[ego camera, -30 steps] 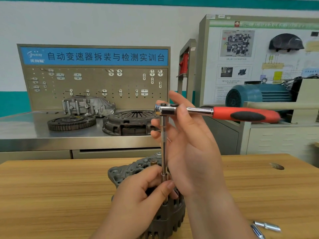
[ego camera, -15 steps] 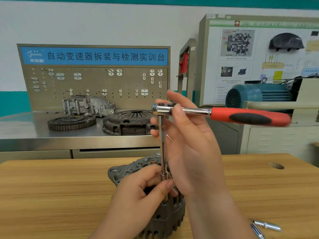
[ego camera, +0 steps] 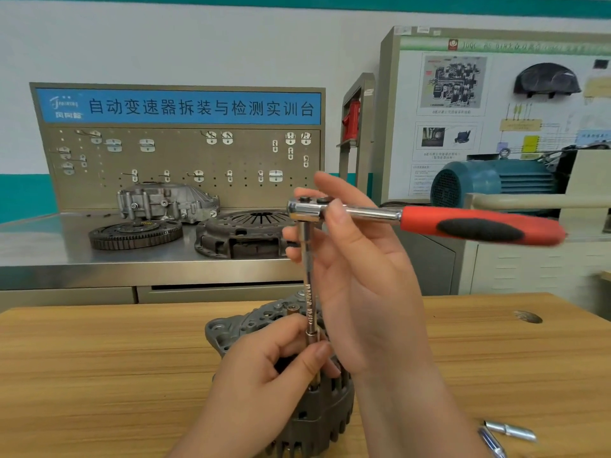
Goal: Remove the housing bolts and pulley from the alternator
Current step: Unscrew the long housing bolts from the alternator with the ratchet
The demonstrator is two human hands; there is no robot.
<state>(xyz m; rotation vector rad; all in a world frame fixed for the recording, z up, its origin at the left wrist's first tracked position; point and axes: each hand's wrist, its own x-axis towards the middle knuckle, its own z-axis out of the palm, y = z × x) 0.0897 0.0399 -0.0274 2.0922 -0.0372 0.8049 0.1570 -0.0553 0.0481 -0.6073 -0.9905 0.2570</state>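
Note:
A grey alternator point(ego camera: 314, 411) stands on the wooden table point(ego camera: 99, 375) near the front edge. A ratchet wrench point(ego camera: 479, 226) with a red and black handle points right, its chrome head point(ego camera: 304, 211) on a long vertical extension bar point(ego camera: 309, 292) that reaches down to the alternator. My right hand point(ego camera: 360, 292) holds the ratchet head, thumb on the near side and fingers behind the bar. My left hand point(ego camera: 267, 371) pinches the lower end of the extension, where it meets the housing. The bolt under the socket is hidden.
Loose chrome sockets point(ego camera: 509, 431) lie on the table at the lower right. Behind stands a steel bench point(ego camera: 49, 256) with a flywheel point(ego camera: 135, 233), a clutch cover point(ego camera: 244, 233) and a gearbox housing point(ego camera: 165, 201). A teal motor point(ego camera: 489, 186) sits at the right.
The red handle has swung a little toward me and to the right. Both hands stay in place on the tool.

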